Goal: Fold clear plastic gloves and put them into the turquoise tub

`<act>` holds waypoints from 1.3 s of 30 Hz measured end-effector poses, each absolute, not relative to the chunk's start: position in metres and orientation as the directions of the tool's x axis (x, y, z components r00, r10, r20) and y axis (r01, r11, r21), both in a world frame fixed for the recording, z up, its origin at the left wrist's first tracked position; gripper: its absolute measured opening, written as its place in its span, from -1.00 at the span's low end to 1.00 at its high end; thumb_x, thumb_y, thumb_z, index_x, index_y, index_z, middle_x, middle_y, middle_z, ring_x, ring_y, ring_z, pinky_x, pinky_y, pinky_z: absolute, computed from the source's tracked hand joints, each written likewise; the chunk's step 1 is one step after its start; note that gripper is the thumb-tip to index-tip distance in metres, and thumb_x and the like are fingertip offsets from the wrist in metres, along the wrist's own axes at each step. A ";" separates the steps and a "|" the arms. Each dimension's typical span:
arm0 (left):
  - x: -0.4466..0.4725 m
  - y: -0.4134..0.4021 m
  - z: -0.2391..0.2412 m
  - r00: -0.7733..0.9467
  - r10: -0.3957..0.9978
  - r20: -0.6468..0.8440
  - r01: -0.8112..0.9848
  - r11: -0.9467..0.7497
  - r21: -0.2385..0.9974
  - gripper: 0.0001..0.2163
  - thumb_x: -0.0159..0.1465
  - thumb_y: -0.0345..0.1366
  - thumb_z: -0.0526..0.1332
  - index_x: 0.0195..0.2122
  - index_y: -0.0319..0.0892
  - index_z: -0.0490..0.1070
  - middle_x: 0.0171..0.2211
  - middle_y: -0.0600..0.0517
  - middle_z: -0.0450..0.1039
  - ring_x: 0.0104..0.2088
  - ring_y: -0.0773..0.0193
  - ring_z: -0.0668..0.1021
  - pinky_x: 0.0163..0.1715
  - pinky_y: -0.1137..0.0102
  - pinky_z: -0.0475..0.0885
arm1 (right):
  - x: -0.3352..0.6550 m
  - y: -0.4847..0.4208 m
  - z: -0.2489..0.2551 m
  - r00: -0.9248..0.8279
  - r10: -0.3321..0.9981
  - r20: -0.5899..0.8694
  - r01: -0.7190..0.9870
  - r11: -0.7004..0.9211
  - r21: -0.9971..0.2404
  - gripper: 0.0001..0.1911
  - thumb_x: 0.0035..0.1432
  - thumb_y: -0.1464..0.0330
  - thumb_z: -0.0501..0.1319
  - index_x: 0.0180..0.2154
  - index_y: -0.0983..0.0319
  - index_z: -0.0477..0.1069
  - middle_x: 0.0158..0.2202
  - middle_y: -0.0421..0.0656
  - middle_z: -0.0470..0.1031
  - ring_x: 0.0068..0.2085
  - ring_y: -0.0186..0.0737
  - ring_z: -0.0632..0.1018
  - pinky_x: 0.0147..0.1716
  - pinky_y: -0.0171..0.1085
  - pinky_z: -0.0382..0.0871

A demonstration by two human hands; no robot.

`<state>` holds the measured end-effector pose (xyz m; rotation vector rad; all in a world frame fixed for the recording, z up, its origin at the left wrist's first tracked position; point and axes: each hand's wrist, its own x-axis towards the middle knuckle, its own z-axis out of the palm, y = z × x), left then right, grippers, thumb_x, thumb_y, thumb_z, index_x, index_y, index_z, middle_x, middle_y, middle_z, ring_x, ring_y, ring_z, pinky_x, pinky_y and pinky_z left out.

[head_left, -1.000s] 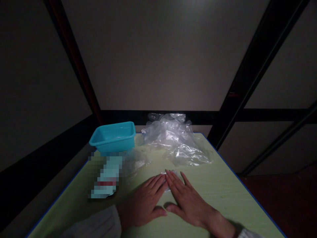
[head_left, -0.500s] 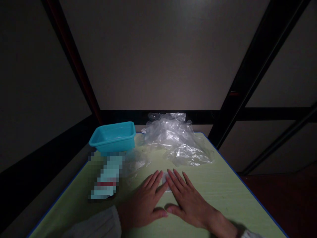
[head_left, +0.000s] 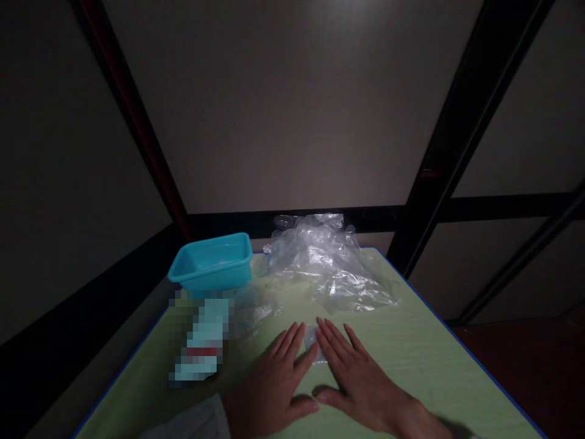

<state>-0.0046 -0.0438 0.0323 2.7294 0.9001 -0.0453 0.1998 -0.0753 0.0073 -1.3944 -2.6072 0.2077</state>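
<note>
Both palms are turned down over the green tabletop (head_left: pixel 439 372). My left hand (head_left: pixel 276 384) lies with fingers stretched out, its index fingertip on a small flat whitish, translucent piece (head_left: pixel 311 336) that looks like folded plastic film. From the other side my right hand (head_left: pixel 359 375) lies flat, fingers extended, covering the right part of that piece. The two thumb tips almost meet below it. Beyond the fingers sits a loose heap of clear plastic bags (head_left: pixel 320 256), crumpled and shiny.
At the far left stands a turquoise plastic basin (head_left: pixel 219 277). In front of it is a pixelated pale-green item (head_left: pixel 208 335) with a red band, its kind unreadable. More thin clear film (head_left: pixel 256 308) lies beside it. A panelled wall (head_left: pixel 292 122) rises behind the table.
The view has tilted and shifted slightly. The gap between my fingertips is a little wider, so more of the whitish piece shows. Both hands stay flat on the table.
</note>
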 end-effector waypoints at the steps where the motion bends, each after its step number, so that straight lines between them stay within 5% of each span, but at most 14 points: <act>1: -0.005 -0.044 0.032 0.806 0.581 -0.114 0.589 -0.771 0.241 -0.26 0.16 -0.17 0.27 0.28 -0.12 -0.12 0.30 -0.23 -0.24 0.26 -0.14 -0.12 0.17 -0.03 -0.01 | 0.201 -0.075 0.006 -0.543 0.833 0.106 0.808 0.553 -0.203 -0.14 0.18 -0.07 -0.07 0.28 0.35 -0.24 0.28 0.13 -0.18 0.28 0.06 -0.07 0.19 0.14 -0.08; 7: -0.005 -0.044 0.036 0.807 0.575 -0.133 0.589 -0.769 0.247 -0.28 0.17 -0.18 0.26 0.28 -0.06 -0.11 0.29 -0.25 -0.27 0.26 -0.16 -0.13 0.15 -0.07 0.01 | 0.206 -0.075 -0.001 -0.559 0.818 0.137 0.801 0.576 -0.167 -0.10 0.16 -0.07 -0.04 0.28 0.32 -0.36 0.29 0.12 -0.17 0.28 0.06 -0.05 0.18 0.14 -0.06; 29: -0.010 -0.040 0.031 0.836 0.541 -0.091 0.542 -0.790 0.286 -0.29 0.17 -0.19 0.27 0.27 0.06 -0.11 0.30 -0.17 -0.38 0.26 -0.16 -0.16 0.16 -0.10 -0.05 | 0.208 -0.074 0.008 -0.535 0.844 0.031 0.800 0.518 -0.301 -0.14 0.16 -0.08 -0.05 0.28 0.31 -0.22 0.30 0.07 -0.22 0.29 0.04 -0.09 0.20 0.14 -0.21; 35: -0.006 -0.040 0.033 0.795 0.578 -0.182 0.605 -0.740 0.295 -0.18 0.12 -0.23 0.32 0.29 -0.07 -0.19 0.30 -0.20 -0.35 0.27 -0.07 -0.19 0.19 -0.02 -0.09 | 0.217 -0.071 0.021 -0.553 0.833 0.012 0.777 0.521 -0.353 -0.12 0.15 -0.06 0.02 0.28 0.32 -0.21 0.30 0.05 -0.16 0.29 0.01 -0.04 0.22 0.06 -0.14; 39: -0.008 -0.038 0.024 0.782 0.604 -0.154 0.616 -0.712 0.337 -0.08 0.07 -0.21 0.35 0.29 -0.09 -0.30 0.30 -0.19 -0.43 0.28 -0.02 -0.20 0.20 0.02 -0.08 | 0.224 -0.068 0.031 -0.570 0.816 0.092 0.764 0.568 -0.305 -0.33 0.19 0.07 0.08 0.23 0.26 0.05 0.24 0.01 0.13 0.23 -0.03 0.15 0.19 0.00 0.01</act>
